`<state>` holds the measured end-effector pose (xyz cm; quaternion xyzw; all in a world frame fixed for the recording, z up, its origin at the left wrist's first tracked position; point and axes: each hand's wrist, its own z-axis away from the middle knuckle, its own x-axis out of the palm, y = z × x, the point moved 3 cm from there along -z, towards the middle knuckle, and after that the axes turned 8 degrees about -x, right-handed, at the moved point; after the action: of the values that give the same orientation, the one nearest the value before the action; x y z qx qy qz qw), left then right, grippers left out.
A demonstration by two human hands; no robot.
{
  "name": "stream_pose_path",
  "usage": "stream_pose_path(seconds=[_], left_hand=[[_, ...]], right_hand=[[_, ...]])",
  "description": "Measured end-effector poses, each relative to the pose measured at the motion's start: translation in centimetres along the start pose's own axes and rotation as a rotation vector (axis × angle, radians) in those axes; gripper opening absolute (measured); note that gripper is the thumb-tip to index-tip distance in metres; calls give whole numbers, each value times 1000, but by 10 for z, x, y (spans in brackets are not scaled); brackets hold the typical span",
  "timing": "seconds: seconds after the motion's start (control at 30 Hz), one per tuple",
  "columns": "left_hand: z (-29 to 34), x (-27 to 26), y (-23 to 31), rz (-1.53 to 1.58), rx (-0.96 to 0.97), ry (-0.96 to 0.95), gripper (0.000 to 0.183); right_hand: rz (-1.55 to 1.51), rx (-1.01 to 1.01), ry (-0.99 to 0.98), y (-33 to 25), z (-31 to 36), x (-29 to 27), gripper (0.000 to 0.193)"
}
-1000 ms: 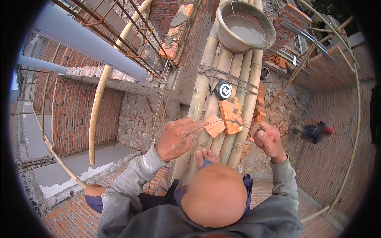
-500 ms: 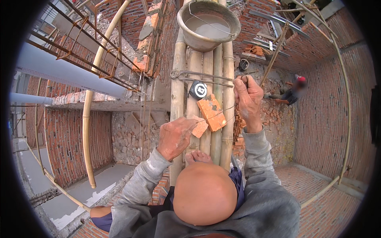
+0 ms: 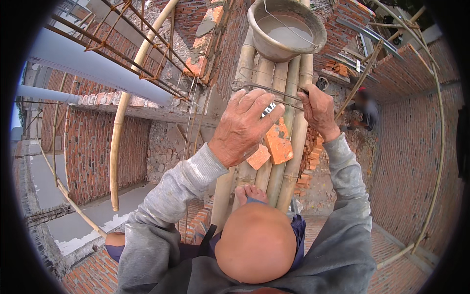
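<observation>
My left hand (image 3: 245,126) is closed, its fingers bent down over the bamboo poles (image 3: 292,169) and their tips hidden. Under it, only a black-and-white sliver of a tape measure (image 3: 268,109) shows. My right hand (image 3: 320,110) pinches a thin wire (image 3: 274,74) between thumb and forefinger, and the wire curves away across the poles. Beside both hands, a slim metal rod with a looped end (image 3: 238,85) lies crosswise on the bamboo. An orange brick piece (image 3: 279,143) with mortar specks rests below the left hand, a smaller brick chunk (image 3: 258,157) against it.
A bucket of greyish liquid (image 3: 286,32) stands on the poles ahead. My bare foot (image 3: 250,193) is on the bamboo. Rusty rebar (image 3: 139,63) and a grey pipe (image 3: 98,68) jut in at left. Far below right, a person (image 3: 364,110) crouches near rubble.
My left hand has moved forward from beside the small brick chunk to over the tape measure, now mostly covered. My right hand still pinches the wire. The whole view has shifted slightly.
</observation>
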<state>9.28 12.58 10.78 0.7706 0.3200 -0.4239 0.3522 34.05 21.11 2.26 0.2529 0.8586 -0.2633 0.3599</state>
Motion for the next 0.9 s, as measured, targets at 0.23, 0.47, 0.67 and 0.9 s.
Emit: stream_pose_path(seconds=[0.23,0.47,0.67,0.9], left_hand=[[81,7,-10,288,-261,-101,39],[100,-55,-73,185,-463,108,24],[115,-4,-41,434,-550,-80,23],[106,4,-34,399,-479,-129,20]], right_hand=[[327,-89,-610,85,-22,121,63],[325,-6,-104,102,1,72,51],[489,674,366,163,148,-5,35],[489,1066,-43,195,332,-11,32]])
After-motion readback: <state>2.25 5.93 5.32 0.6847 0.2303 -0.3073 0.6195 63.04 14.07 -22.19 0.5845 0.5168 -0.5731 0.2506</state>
